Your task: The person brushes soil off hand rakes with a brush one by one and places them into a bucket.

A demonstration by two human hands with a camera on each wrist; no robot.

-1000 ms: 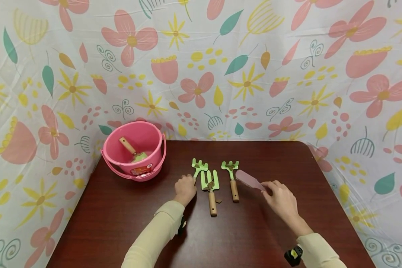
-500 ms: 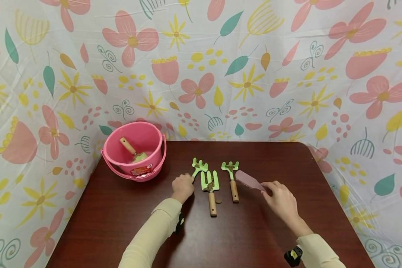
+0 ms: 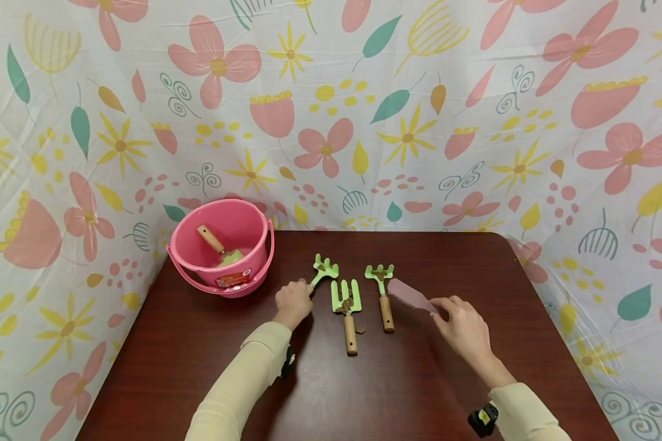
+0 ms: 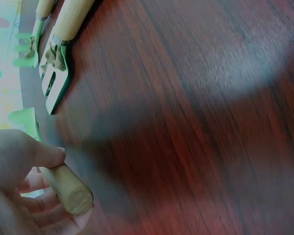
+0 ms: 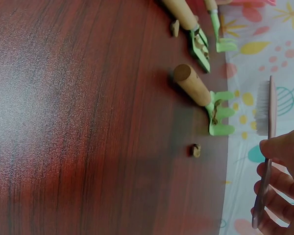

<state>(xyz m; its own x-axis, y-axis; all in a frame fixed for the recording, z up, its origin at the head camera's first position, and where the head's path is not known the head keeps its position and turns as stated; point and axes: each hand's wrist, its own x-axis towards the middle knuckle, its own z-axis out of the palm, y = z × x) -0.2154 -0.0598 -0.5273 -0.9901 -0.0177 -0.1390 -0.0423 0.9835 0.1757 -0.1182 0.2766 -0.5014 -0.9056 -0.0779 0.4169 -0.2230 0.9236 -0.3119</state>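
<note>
My left hand [image 3: 293, 304] grips the wooden handle of a small green hand rake [image 3: 325, 267], whose tines point away from me. In the left wrist view the handle's rounded end [image 4: 78, 198] sticks out past the thumb and curled fingers. My right hand [image 3: 464, 326] holds a pink brush [image 3: 412, 296] by its handle, white bristles [image 5: 262, 108] showing in the right wrist view. Between the hands lie a green garden fork [image 3: 346, 297] and a second green rake [image 3: 379, 273], both wooden-handled, with brown bits on their heads.
A pink bucket [image 3: 182, 241] with its handle down stands at the back left, a wooden-handled green tool [image 3: 212, 239] inside. Loose brown pieces lie on the dark wood table [image 3: 441, 392], one beside the fork handle [image 3: 360, 330]. A flowered cloth [image 3: 331, 122] hangs behind.
My left hand has drawn the rake leftward, away from the fork, and its head now stands apart from the fork's tines. My right hand and the brush stay nearly still.
</note>
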